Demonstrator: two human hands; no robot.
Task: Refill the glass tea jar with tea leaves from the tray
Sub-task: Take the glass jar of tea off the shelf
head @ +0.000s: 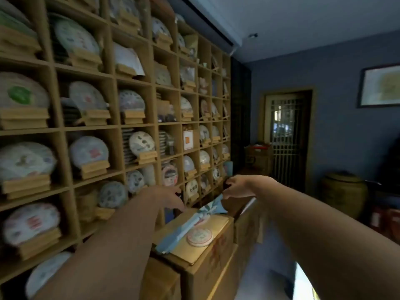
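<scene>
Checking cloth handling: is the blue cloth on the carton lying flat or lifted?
Partly lifted. The right hand pinches the blue cloth's far end up, while the rest lies along the cardboard carton top.

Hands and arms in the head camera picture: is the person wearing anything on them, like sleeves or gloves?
No. The left hand and right hand are bare, without gloves. Both forearms show no sleeves. The picture is too blurred to tell about rings.

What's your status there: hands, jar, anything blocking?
Right hand pinching blue cloth on the cardboard box. Left hand open, reaching beside it. No jar or tray in view. Picture blurred; nothing seen blocking.
</scene>
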